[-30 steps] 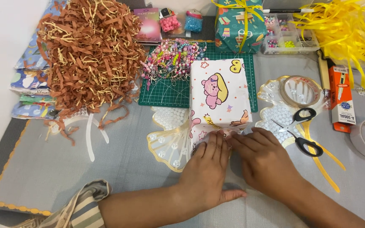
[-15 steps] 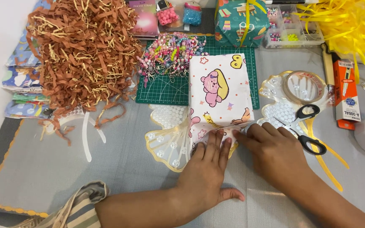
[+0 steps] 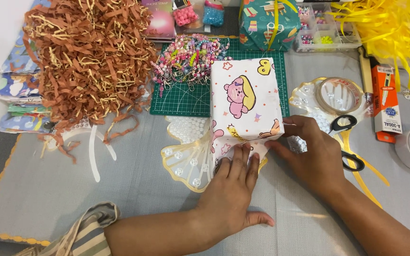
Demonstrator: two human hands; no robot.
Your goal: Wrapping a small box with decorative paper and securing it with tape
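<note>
While our left hand (image 3: 231, 192) lies flat, fingers pressing the near end flap of the cartoon-print wrapped box (image 3: 246, 98) onto the grey mat (image 3: 119, 189), our right hand (image 3: 316, 156) pinches that flap's right corner. We see the box half on the green cutting mat (image 3: 186, 97), scissors (image 3: 347, 142) just beside.

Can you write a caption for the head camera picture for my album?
Left hand and right hand press down the end flap of a white cartoon-bear wrapped box on a grey table.
</note>
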